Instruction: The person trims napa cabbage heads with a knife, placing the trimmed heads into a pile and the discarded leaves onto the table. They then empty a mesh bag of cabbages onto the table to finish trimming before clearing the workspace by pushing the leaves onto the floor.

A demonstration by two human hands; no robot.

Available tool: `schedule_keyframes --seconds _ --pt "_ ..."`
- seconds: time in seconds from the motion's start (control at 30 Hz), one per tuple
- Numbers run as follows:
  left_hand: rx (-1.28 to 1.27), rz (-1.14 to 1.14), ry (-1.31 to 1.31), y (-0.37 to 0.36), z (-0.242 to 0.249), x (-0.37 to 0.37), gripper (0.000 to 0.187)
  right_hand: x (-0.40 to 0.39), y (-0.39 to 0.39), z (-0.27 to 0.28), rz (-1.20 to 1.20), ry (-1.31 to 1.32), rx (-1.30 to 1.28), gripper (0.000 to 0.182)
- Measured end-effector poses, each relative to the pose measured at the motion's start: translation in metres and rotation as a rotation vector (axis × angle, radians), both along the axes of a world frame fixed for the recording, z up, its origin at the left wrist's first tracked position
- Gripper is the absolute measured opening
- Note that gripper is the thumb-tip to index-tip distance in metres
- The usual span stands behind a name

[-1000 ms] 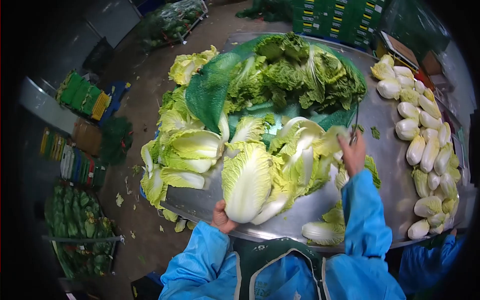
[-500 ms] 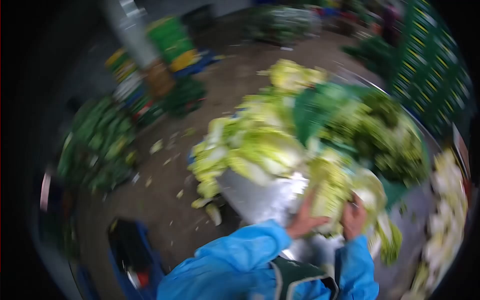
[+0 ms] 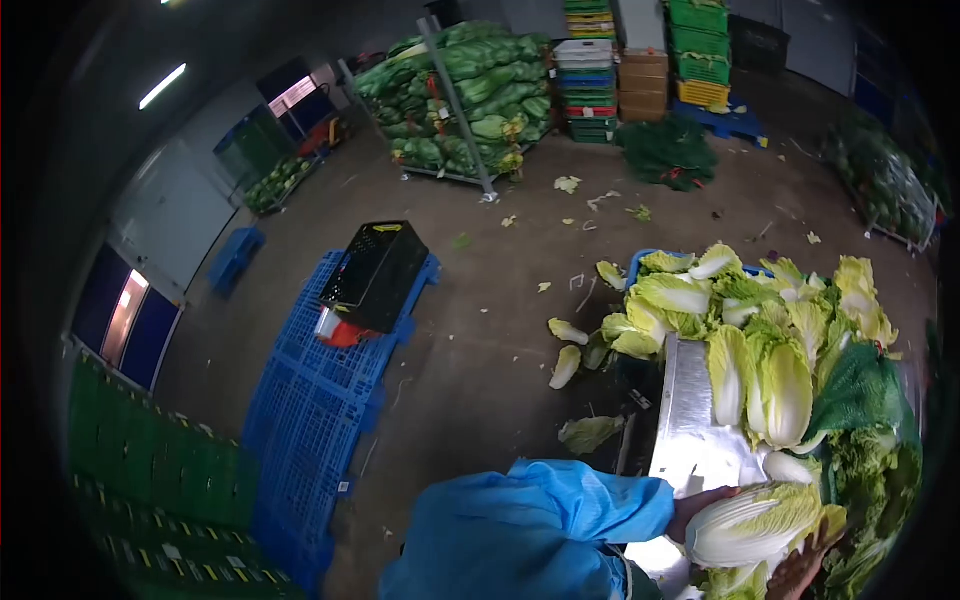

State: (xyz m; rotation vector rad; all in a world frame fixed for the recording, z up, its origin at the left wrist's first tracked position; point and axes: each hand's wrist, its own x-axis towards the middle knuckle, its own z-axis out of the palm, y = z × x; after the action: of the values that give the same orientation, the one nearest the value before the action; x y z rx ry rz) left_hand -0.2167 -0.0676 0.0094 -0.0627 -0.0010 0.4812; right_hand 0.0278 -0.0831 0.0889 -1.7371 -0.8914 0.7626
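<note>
A head of napa cabbage (image 3: 755,522) was clasped between the left hand (image 3: 700,503) and the right hand (image 3: 800,570) (fingers curled beneath it), low over the steel table (image 3: 690,420). With loose cabbages (image 3: 770,385) heaped just beyond the hands, a slip off the wet edge could be risked.

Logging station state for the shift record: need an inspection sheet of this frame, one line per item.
Surface: shiny steel table, mostly covered, a bare strip at its left edge.
Job's things: pale green napa cabbage head held over the table's near edge.
Clutter: heap of loose yellow-green cabbages; green mesh net; leaf scraps on the floor.
Hands: left hand grips the cabbage's left end; right hand supports it from below.
Cables: nothing seen.
Surroundings: blue plastic pallet bearing a tipped black crate; bagged greens rack; stacked crates.
</note>
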Motion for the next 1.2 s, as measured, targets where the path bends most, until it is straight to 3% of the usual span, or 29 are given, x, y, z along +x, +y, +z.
schedule_keyframes --seconds 0.03,0.13,0.17,0.23,0.43,0.47,0.5,0.53,0.57,0.6,0.67,0.7,0.73,0.77,0.83,0.93,1.0,1.03,1.13,1.2 --pt "0.009 0.026 0.005 -0.008 0.013 -0.001 0.073 -0.022 -0.004 0.012 0.050 -0.032 -0.019 0.027" --pt "0.403 0.051 -0.185 -0.026 0.045 -0.004 0.077 -0.065 -0.015 0.037 0.123 -0.146 -0.066 0.025" --pt "0.338 -0.010 -0.146 -0.022 0.015 0.005 0.073 -0.073 -0.017 0.042 0.128 -0.176 -0.077 0.026" --pt "0.249 -0.003 -0.137 -0.027 0.018 0.001 0.072 -0.079 -0.018 0.048 0.132 -0.204 -0.081 0.027" --pt "0.105 0.127 -0.105 -0.028 0.020 -0.010 0.070 -0.014 -0.025 0.020 -0.021 0.278 -0.123 0.034" --pt "-0.186 0.102 0.063 -0.022 0.009 -0.005 0.075 0.034 -0.018 -0.009 0.007 0.524 -0.176 0.048" --pt "0.244 0.181 -0.130 -0.012 -0.010 -0.004 0.060 0.063 -0.004 -0.048 0.105 0.462 0.065 0.049" --pt "0.389 0.297 0.158 -0.010 -0.018 -0.002 0.057 0.085 -0.014 -0.086 0.163 0.361 0.301 0.050" --pt "0.577 0.390 0.419 -0.004 -0.013 -0.007 0.054 0.069 -0.027 -0.072 0.065 0.210 0.321 0.051" --pt "-0.172 0.114 -0.094 0.008 0.006 -0.013 0.055 0.060 -0.038 -0.046 0.035 0.079 0.176 0.057" --pt "-0.076 0.178 -0.001 0.017 0.010 -0.002 0.065 0.035 -0.050 -0.016 -0.007 -0.139 0.042 0.052" --pt "-0.029 0.169 0.124 0.019 0.008 0.005 0.072 0.024 -0.055 -0.019 0.027 0.095 0.036 0.047" --pt "0.029 0.180 0.245 0.021 0.005 0.017 0.078 0.007 -0.056 -0.025 0.061 0.058 0.041 0.044" --pt "0.044 0.099 0.237 0.021 0.008 0.032 0.078 -0.019 -0.061 0.004 0.098 0.215 -0.022 0.047" --pt "0.117 0.065 0.251 0.018 0.013 0.049 0.072 -0.043 -0.071 -0.010 0.073 0.562 -0.127 0.054" --pt "0.340 -0.048 0.401 0.016 0.012 0.073 0.074 -0.045 -0.084 -0.024 -0.053 0.830 0.097 0.059" --pt "0.633 -0.003 0.599 0.020 0.013 0.089 0.075 -0.033 -0.098 -0.026 -0.171 0.822 0.149 0.060" --pt "0.703 -0.023 0.578 0.020 0.032 0.095 0.079 -0.028 -0.107 -0.014 -0.208 0.791 0.109 0.061" --pt "0.588 -0.187 0.454 0.018 0.047 0.108 0.079 -0.025 -0.120 0.002 -0.363 0.462 0.074 0.064" --pt "0.588 -0.263 0.410 0.012 0.035 0.121 0.077 -0.031 -0.122 0.005 -0.446 0.427 0.050 0.063"
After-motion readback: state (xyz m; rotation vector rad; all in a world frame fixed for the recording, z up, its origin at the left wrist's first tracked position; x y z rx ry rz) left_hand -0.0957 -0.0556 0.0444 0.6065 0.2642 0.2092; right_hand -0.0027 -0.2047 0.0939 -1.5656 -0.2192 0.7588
